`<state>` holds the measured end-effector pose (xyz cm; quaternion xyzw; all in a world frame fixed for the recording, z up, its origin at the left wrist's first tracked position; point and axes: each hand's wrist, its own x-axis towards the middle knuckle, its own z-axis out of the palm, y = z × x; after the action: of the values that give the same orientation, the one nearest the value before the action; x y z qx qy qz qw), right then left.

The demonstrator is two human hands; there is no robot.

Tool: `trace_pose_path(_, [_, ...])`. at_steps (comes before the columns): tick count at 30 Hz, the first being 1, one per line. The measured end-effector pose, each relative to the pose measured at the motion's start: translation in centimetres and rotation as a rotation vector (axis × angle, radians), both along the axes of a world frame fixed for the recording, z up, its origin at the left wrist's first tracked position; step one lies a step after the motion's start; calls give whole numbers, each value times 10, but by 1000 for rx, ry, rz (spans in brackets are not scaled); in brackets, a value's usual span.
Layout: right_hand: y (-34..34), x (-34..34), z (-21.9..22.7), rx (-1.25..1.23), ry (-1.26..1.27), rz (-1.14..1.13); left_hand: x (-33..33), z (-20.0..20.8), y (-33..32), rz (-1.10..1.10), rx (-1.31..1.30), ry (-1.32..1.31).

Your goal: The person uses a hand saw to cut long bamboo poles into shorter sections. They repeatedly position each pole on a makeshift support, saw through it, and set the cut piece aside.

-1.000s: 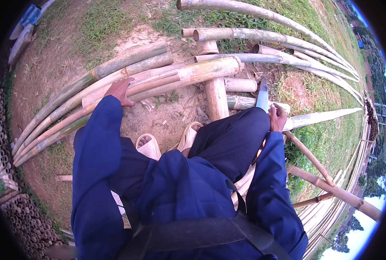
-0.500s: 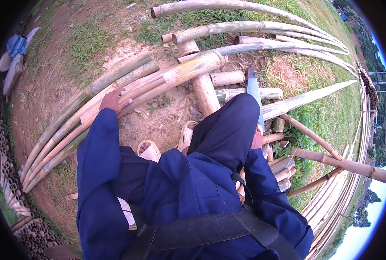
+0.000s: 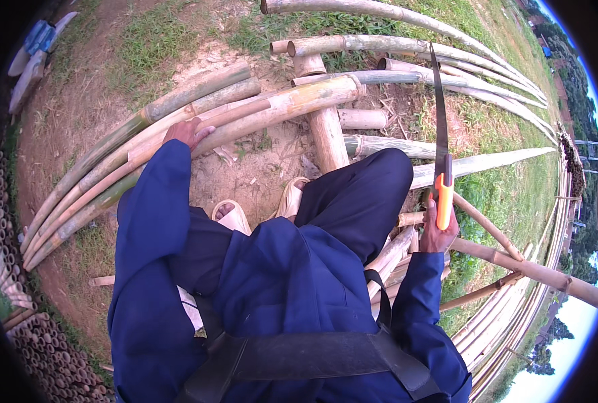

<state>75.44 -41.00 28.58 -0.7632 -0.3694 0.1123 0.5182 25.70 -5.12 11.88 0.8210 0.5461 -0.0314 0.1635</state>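
My left hand (image 3: pixel 186 133) is wrapped over a thick bamboo pole (image 3: pixel 306 102) in front of me on the left. Two more bamboo poles (image 3: pixel 201 94) lie close along its far side, and a greenish one (image 3: pixel 101 208) along its near side. Its cut end lies across a short, stout bamboo log (image 3: pixel 328 141). On the right, my right hand (image 3: pixel 440 232) is closed round the orange-and-dark handle of a handsaw (image 3: pixel 445 201). The saw stands up beside my right knee, its narrow dark blade pointing away from me, apart from the pole under my left hand.
Long bamboo poles (image 3: pixel 393 43) stretch across the grass at the far right. Short bamboo offcuts (image 3: pixel 363 119) lie beyond my right knee. A bamboo frame (image 3: pixel 534 269) stands to the right. Stacked bamboo pieces (image 3: pixel 57 363) are at the lower left.
My right hand has lifted and swung the saw outward to the right, away from my knee. The blade now shows its dark face. My left hand stays on the pole.
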Motion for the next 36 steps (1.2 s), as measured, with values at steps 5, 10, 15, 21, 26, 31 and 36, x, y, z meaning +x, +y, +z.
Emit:
trace_pose_path(5, [25, -79, 59, 194, 513, 103, 3, -7, -3, 25, -3, -64])
trace_pose_path(10, [39, -139, 28, 19, 424, 294, 25, 21, 1, 15, -155, -45])
trace_pose_path(15, [45, -179, -6, -99, 434, 400, 19, 34, -4, -35, -129, -7])
trace_pose_path(21, [47, -196, -33, -124, 375, 418, 21, 29, -4, -15, -115, 33])
trace_pose_path(26, [51, -193, -39, -134, 390, 483, 20, 23, -1, -20, -115, 38])
trace_pose_path(31, [56, -192, -35, -184, 397, 536, 20, 24, 0, -6, -150, 42])
trace_pose_path(36, [28, -194, -21, -181, 247, 625, 19, 22, -4, -4, -124, 63])
